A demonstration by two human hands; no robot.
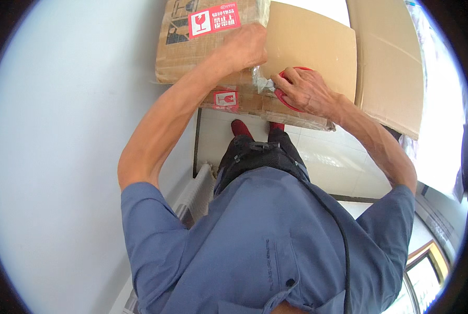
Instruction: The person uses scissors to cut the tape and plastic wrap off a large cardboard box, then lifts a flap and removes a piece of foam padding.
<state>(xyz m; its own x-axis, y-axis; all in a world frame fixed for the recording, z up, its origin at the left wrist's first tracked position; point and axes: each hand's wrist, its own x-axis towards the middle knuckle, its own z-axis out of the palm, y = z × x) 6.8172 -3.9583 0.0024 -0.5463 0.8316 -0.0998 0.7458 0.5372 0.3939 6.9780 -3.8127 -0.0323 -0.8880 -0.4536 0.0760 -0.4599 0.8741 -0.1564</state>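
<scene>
A cardboard box wrapped in clear tape (202, 59) stands in front of me, a red-and-white fragile label (214, 20) on its left flap or top part. My left hand (246, 46) is curled in a fist at this part's right edge; whether it grips the tape or cardboard there, I cannot tell. Red-handled scissors (283, 96) are in my right hand (306, 90), over the box's near edge. Their blades are mostly hidden beside crumpled clear tape (259, 80) between my hands. A plain cardboard panel (312, 43) lies beyond my right hand.
Another large cardboard piece (391, 66) stands at the right. A white wall (61, 117) runs along my left, with a white radiator-like object (202, 188) low beside it. My red shoes (240, 128) are on the tiled floor (328, 157) below the box. A black cable crosses my shirt.
</scene>
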